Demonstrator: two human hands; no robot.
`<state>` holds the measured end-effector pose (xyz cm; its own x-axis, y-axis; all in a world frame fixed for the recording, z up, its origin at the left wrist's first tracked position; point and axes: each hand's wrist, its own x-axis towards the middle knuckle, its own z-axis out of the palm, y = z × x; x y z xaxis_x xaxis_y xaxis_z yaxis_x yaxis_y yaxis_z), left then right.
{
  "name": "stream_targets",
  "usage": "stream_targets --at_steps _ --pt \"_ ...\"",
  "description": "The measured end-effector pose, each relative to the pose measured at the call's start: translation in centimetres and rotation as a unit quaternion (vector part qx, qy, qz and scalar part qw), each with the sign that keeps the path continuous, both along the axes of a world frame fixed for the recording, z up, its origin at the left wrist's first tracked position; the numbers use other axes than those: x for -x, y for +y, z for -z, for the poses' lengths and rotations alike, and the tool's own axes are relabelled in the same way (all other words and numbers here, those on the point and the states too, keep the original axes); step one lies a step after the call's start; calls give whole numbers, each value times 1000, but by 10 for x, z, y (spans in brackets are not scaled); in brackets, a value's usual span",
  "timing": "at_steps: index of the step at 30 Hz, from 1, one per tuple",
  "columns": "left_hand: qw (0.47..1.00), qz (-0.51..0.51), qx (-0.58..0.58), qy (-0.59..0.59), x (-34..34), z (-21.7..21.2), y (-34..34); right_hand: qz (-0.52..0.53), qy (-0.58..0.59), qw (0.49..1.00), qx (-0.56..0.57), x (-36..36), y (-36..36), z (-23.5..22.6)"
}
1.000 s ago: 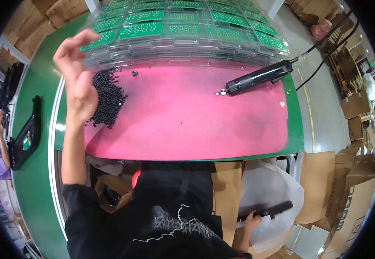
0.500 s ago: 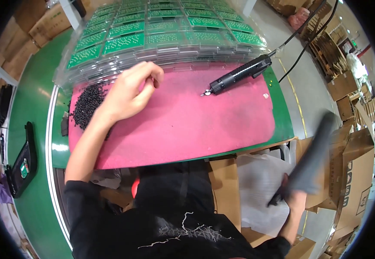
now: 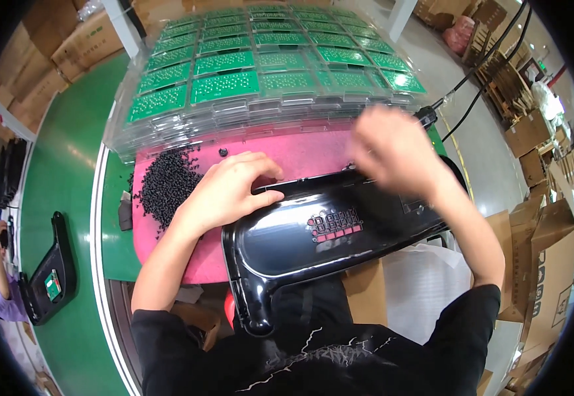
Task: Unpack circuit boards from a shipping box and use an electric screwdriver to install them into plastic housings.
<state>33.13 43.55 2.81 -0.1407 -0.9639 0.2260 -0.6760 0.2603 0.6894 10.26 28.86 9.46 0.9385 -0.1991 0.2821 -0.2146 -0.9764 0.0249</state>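
A glossy black plastic housing (image 3: 280,244) lies across the near part of the pink mat, its narrow arm hanging over the front edge toward my lap. Through a group of small cut-outs in it, the pink shows. My left hand (image 3: 237,188) grips its far left edge, thumb on top and fingers behind. Over the far right edge, my right hand (image 3: 396,148) is smeared by motion, so its fingers cannot be read. Behind that hand a black electric screwdriver (image 3: 427,117) is mostly hidden; its cable end shows.
Clear trays of green circuit boards (image 3: 224,84) are stacked at the back. A heap of small black pieces (image 3: 168,188) lies left on the pink mat (image 3: 148,244). Cardboard boxes (image 3: 538,284) stand at right. Far left, another person's arm (image 3: 0,247) is near a second black housing (image 3: 62,264).
The black housing has come from the right onto the mat. My left hand now holds its edge; my right hand has moved up from the lower right to the screwdriver's side.
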Motion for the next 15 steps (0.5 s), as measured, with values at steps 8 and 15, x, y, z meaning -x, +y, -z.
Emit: stream_targets --at_steps 8,15 --pt "993 -13 57 -99 2 -3 -6 199 3 980 20 -19 -133 35" --pt "986 -74 67 -134 1 -8 -1 55 -239 951 187 -21 -105 11"
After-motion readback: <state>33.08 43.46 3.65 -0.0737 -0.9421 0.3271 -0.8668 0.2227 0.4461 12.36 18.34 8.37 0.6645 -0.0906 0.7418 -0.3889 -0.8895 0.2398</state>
